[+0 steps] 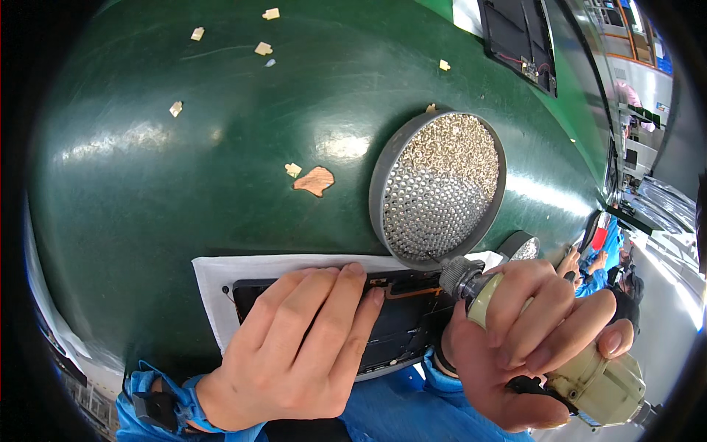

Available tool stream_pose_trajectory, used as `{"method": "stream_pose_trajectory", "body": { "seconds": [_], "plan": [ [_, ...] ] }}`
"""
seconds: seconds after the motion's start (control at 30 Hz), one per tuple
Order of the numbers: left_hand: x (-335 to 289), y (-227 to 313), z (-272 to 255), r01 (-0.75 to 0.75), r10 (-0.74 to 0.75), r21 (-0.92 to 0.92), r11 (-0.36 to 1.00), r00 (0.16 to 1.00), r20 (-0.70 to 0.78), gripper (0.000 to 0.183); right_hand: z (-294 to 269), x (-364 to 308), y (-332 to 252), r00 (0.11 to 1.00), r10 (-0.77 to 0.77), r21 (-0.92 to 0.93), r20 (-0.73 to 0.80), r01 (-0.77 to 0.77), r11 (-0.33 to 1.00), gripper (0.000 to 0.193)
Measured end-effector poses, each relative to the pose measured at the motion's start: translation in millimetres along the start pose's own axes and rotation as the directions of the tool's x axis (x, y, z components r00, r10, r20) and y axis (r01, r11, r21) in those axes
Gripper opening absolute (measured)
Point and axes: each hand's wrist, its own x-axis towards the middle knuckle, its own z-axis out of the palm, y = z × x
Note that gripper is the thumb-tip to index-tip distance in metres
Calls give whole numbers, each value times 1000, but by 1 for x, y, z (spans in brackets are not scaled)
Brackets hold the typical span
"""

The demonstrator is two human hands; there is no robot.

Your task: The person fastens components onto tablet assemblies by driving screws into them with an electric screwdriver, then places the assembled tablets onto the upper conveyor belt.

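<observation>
My left hand (pixel 294 346) lies flat, fingers stretched out, across a black device housing (pixel 394 331) with an orange strip near its far edge. Under the housing is a white sheet (pixel 212 276). Wrapped around a cream electric screwdriver (pixel 605 387) is my right hand (pixel 526 317). The screwdriver points left, its knurled grey nose at the near rim of a round grey dish (pixel 378 184); the bit's tip is too small to make out exactly. Many small screws (pixel 460 147) are heaped in the dish's far half, and more sit in its holed plate.
Several cream tabs, one of them a tab (pixel 263 48), lie scattered on the green table (pixel 221 191). Beside another tab is a brown flat piece (pixel 314 181). A smaller dish (pixel 520 246) stands right of the large one. Far right are another black housing (pixel 519 40) and a co-worker's blue sleeve (pixel 595 281).
</observation>
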Motion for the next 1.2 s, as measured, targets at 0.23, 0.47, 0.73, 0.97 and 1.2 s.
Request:
{"method": "stream_pose_trajectory", "body": {
  "seconds": [0.23, 0.47, 0.73, 0.97, 1.2],
  "plan": [
    [-1, 0, -1, 24, -25, -34, 999, 999, -23, 34, -1, 12, -36, 971, 174, -92, 166, -160, 983, 68],
    [-2, 4, 4, 204, -235, -194, 960, 960, -153, 44, 28, 3, -26, 977, 149, 51, 154, -159, 986, 67],
    [-2, 6, 5, 214, -235, -166, 963, 964, -124, 43, 21, -3, -16, 968, 141, 83, 210, -162, 983, 68],
    [-1, 8, 8, 207, -227, -160, 965, 966, -120, 47, -7, -2, -19, 920, 240, 296, 311, -334, 895, 29],
    [2, 9, 5, 251, -278, -190, 949, 952, -128, 50, 24, -13, -11, 992, 101, 32, 78, -104, 994, 64]
  ]
}}
